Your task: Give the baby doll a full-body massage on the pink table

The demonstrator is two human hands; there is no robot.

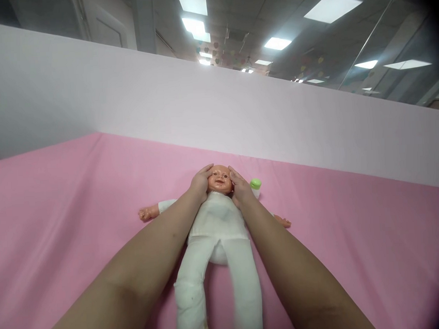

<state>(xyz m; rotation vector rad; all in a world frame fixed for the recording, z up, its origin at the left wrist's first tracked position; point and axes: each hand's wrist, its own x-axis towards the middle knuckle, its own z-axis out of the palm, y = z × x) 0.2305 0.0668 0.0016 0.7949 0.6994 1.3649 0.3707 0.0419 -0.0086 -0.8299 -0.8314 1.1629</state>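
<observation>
A baby doll (218, 218) with a white cloth body lies on its back, its head away from me and its legs toward me. My left hand (202, 182) cups one side of the doll's head, fingertips up by the temple. Against the opposite side of the head, my right hand (240, 187) rests in the same way, so the head is held between both palms. The doll's arms are spread out to the sides, partly hidden behind my forearms. Just right of my right hand stands a small bottle (256, 184) with a green cap, its lower part partly covered.
Beneath the doll is a pink sheet (338, 217) with soft creases, covering the surface. A white panel (202, 107) rises along the far edge. Beyond it, ceiling lights (332, 8) and a door (107, 24) are visible.
</observation>
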